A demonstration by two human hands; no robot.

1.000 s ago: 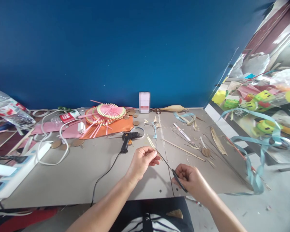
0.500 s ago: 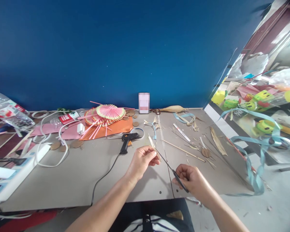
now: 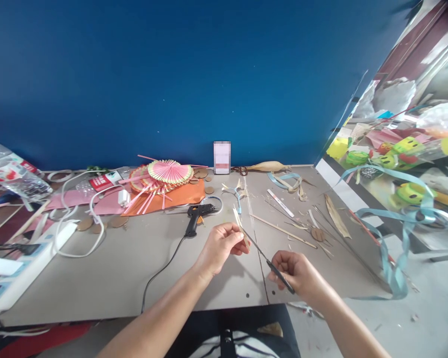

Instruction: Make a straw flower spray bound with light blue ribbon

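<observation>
Between the thumb and fingers of my left hand [image 3: 222,246] is a thin pale strip of dried husk [image 3: 236,217], its split end pointing up and away. My right hand [image 3: 296,273] is closed on black-handled scissors [image 3: 280,277]. Their slim blades slant up to the left and reach the strip beside my left fingertips. Whether the blades are apart there is too small to tell. Beyond my left hand, a small figure [image 3: 239,195] of husk and light-blue ribbon lies on the table [image 3: 194,293].
A black glue gun [image 3: 195,219] lies left of my hands, its cord running to the front edge. Further left are pink paper fans [image 3: 170,170] and a white power strip [image 3: 33,263]. A phone [image 3: 222,158] leans against the blue wall. Husk scraps [image 3: 336,216] and a thin stick [image 3: 283,231] lie right.
The husk strip's upper end has shifted slightly right. My right hand and the scissors have moved a little to the right; my left hand has barely moved.
</observation>
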